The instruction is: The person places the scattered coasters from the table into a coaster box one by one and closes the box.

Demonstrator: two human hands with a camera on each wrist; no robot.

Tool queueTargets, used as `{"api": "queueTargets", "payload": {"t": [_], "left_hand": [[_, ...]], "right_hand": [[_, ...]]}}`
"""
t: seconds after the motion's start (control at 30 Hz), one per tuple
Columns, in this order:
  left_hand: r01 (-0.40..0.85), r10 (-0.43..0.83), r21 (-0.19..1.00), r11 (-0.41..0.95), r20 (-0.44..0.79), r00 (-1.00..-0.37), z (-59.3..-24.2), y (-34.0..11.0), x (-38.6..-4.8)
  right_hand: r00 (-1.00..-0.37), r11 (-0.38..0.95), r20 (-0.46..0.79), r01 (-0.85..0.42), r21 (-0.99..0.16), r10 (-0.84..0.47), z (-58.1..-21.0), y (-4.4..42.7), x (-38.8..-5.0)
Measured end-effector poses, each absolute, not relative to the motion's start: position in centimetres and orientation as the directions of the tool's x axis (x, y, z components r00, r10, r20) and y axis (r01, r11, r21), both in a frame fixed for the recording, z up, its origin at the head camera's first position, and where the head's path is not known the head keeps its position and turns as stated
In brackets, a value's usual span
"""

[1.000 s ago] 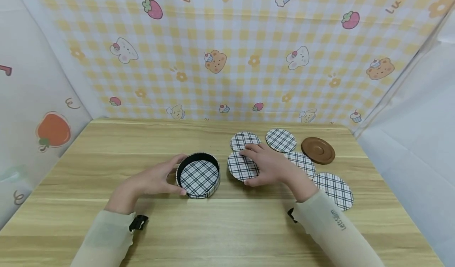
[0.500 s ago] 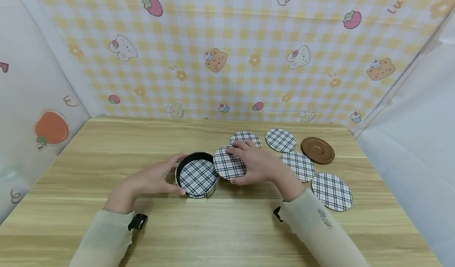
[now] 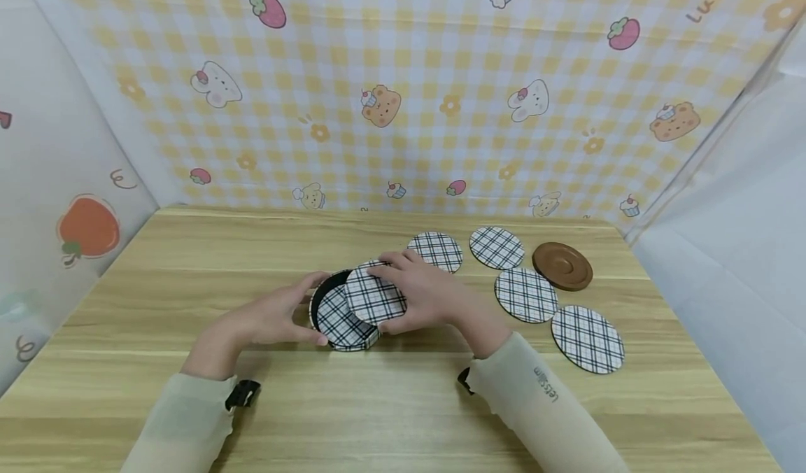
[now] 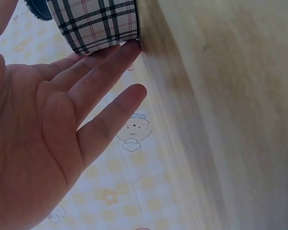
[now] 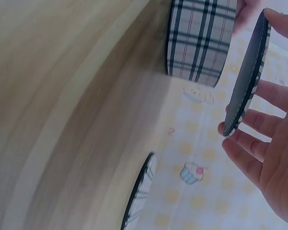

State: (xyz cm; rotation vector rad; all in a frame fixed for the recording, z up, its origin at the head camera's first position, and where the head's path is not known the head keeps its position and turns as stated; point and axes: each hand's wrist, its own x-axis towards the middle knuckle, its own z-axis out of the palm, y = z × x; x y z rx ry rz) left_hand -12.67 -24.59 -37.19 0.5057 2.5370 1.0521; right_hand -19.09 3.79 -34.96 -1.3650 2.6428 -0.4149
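My left hand (image 3: 273, 318) holds the side of a round plaid coaster holder (image 4: 98, 24), thumb at the near side and fingers at the far side. Inside the holder's dark wall (image 3: 325, 292) lies a plaid coaster (image 3: 336, 321), partly covered from sight. My right hand (image 3: 425, 294) pinches another round plaid coaster (image 3: 371, 294) by its edge. This one is raised and tilted over the holder's right part. Its dark underside (image 5: 247, 74) faces the holder in the right wrist view, with a gap between them.
Several plaid coasters lie on the wooden table (image 3: 403, 410): a back one (image 3: 434, 250), another back one (image 3: 497, 248), a middle one (image 3: 526, 295) and a right one (image 3: 588, 340). A brown round dish (image 3: 562, 266) lies behind them. A patterned cloth (image 3: 441, 144) hangs at the back.
The right hand has lifted its coaster from the table and carried it left over the holder. The left hand has stayed at the holder.
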Motion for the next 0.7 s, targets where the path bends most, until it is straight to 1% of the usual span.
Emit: {"api": "queueTargets", "payload": {"t": [0.13,0.53,0.7], "left_hand": [[0.190,0.451,0.735,0.651,-0.172,-0.876,-37.3,-24.6,-12.7],[0.194,0.457,0.746,0.638,-0.164,-0.874,-37.3,-24.8,-12.6],[0.197,0.465,0.743,0.639,-0.169,-0.869,-37.3,-24.8,-12.7]], "right_hand": [[-0.567,0.543,-0.010,-0.785,-0.298,-0.824,-35.0,2.8,-18.8],[-0.527,0.521,-0.037,-0.826,-0.214,-0.849,-35.3,0.2,-18.4],[-0.525,0.521,-0.048,-0.824,-0.223,-0.850,-35.5,-0.2,-18.3]]}}
